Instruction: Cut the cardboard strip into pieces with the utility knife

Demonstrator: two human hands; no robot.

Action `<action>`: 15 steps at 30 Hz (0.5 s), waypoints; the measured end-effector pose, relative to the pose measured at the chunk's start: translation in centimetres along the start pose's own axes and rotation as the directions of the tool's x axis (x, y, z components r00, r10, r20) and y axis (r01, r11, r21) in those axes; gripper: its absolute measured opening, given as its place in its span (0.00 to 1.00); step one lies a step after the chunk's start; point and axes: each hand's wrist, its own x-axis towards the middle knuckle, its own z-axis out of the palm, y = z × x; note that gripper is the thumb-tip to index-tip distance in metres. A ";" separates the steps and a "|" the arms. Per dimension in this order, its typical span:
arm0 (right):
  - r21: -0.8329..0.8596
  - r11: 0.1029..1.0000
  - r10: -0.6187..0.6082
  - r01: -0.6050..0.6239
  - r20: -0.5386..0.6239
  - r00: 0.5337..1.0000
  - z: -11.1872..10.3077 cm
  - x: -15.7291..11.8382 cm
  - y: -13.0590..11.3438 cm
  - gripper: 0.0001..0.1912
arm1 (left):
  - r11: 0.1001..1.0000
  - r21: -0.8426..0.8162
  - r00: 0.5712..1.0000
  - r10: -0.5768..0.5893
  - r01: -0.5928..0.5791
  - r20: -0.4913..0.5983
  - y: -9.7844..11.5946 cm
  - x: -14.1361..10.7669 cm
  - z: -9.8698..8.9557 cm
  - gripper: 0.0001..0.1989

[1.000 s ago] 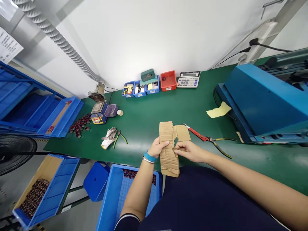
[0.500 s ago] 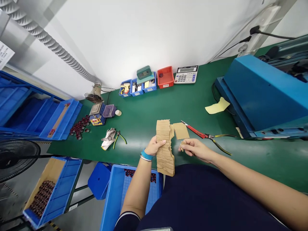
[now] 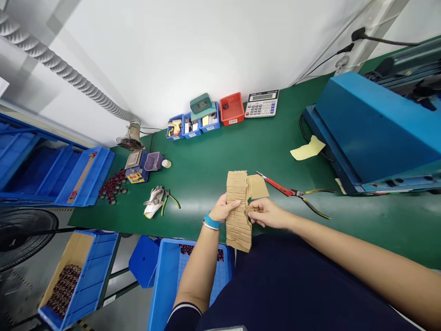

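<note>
My left hand (image 3: 223, 209) grips a creased strip of corrugated cardboard (image 3: 237, 230) by its left side, thumb on top. The strip's right edge is torn and ragged. At that edge my right hand (image 3: 263, 213) is closed, its fingers pinching a small torn bit of cardboard (image 3: 253, 208). A flat cardboard piece (image 3: 259, 186) lies on the green table just behind the right hand. Beside it rest long-nose pliers (image 3: 285, 189) with a red middle and yellow-green handles, their jaws pointing up and left.
A blue machine (image 3: 375, 133) stands at the right, with yellow paper (image 3: 308, 149) by it. Toward the wall are a calculator (image 3: 262, 104), a red bin (image 3: 232, 109) and small blue bins. Gloves (image 3: 153, 202) and cutters (image 3: 170, 201) lie left. A blue crate (image 3: 158, 285) sits below the table edge.
My right hand has moved left to the strip's torn edge, still pinching the cardboard bit. The left hand keeps its hold on the strip. The whole view has shifted slightly.
</note>
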 end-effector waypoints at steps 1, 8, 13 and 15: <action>-0.032 0.999 -0.007 0.007 0.002 1.000 0.0 0.0 -0.1 0.11 | 1.000 0.004 1.000 0.002 -0.002 0.006 0.0 0.1 0.0 0.23; -0.413 0.891 -0.295 0.190 -0.206 0.933 -0.8 -0.5 -0.8 0.11 | 1.000 0.013 1.000 0.002 -0.003 0.024 0.4 0.3 -0.4 0.23; -0.152 0.988 -0.061 0.026 -0.230 0.971 -1.9 -0.2 -0.9 0.14 | 1.000 -0.010 0.999 0.000 -0.001 -0.039 1.0 0.2 -1.2 0.23; -0.047 0.999 0.002 -0.009 -0.163 0.987 -1.4 0.4 -0.9 0.15 | 1.000 -0.011 0.999 0.004 -0.005 -0.032 1.0 0.4 -1.2 0.23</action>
